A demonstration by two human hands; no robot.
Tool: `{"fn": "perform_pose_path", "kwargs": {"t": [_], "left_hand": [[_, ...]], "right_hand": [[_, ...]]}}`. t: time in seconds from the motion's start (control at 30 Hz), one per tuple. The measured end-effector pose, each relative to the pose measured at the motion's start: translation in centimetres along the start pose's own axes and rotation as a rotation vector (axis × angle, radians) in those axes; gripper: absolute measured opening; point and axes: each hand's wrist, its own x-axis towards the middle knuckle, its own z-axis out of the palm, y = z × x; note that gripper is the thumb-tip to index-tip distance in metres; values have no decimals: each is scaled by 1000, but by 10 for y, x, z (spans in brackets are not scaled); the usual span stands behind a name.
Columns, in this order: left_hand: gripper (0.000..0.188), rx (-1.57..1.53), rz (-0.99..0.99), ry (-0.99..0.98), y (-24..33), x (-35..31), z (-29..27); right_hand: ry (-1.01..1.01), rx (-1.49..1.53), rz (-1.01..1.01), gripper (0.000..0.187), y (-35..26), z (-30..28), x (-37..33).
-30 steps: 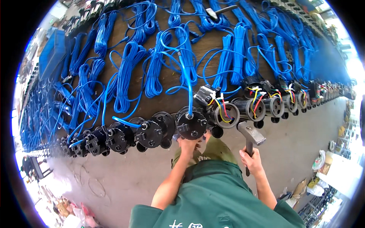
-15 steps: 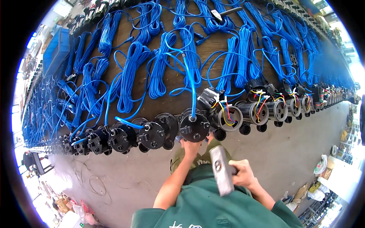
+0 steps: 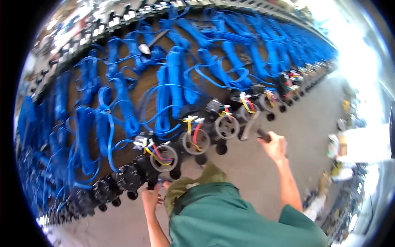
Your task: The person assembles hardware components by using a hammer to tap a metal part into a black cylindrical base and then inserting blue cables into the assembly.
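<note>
Right hand (image 3: 275, 147), between 3 and 4 o'clock of view centre: fingers closed round the handle of a hammer (image 3: 250, 126). Hammer head at 3 o'clock, motion-blurred, overlapping the edge of an open cylindrical housing (image 3: 248, 113); contact cannot be told. Left hand (image 3: 151, 196), 7 o'clock: fingers partly curled, just beside or touching a short black pipe stub (image 3: 152, 182); cannot tell whether it grips.

Row of housings along the near edge of the tabletop (image 3: 127, 154), running from 8 to 2 o'clock. Those at 8 o'clock are black capped housings (image 3: 127, 178); right of them, open ends with red and yellow wires (image 3: 196, 131) hanging out. Behind the row, bundled blue cables (image 3: 175, 78), 9 through 1 o'clock. Second hammer (image 3: 145, 48) among them, 11 o'clock. Grey floor (image 3: 255, 168) below, 4 o'clock.
</note>
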Motion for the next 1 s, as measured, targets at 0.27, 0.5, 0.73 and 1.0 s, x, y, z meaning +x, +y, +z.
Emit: {"fn": "perform_pose_path", "kwargs": {"t": [0.27,0.5,0.73,1.0], "left_hand": [[22,133,793,175,210,-61,22],[32,1204,315,341,253,59,28],[42,-493,758,102,234,13,24],[53,-431,866,144,204,-28,35]], "right_hand": [[-17,248,-421,45,47,28,99],[345,111,-437,48,9,-14,85],[-599,1238,-345,38,-144,1,52],[-1657,1464,-46,47,-307,77,83]]}}
